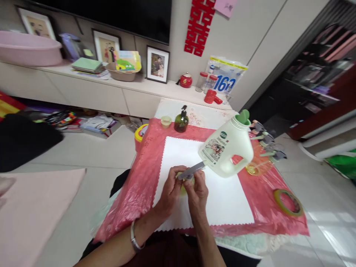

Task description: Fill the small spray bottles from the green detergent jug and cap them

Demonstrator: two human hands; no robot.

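Note:
Both my hands meet over the white sheet [219,207], closed round a small pale-yellow bottle [183,191] mostly hidden by the fingers. A long grey piece with a pale tip [191,170], like a spray or pump head, sticks out above it to the upper right. My left hand [171,189] grips from the left, thumb near the grey piece. From the right, my right hand [198,191] presses with its thumb at the bottle's top. Just beyond stands a pale green jug [228,148], with a green scoop-like piece [243,116] in its mouth.
Red plastic [133,189] covers the table. Several bottles with grey-and-green heads [261,152] stand right of the jug, near a tape roll [287,202]. A dark green spray bottle [181,122] and small cup [166,121] stand behind. A pink surface [36,211] lies left.

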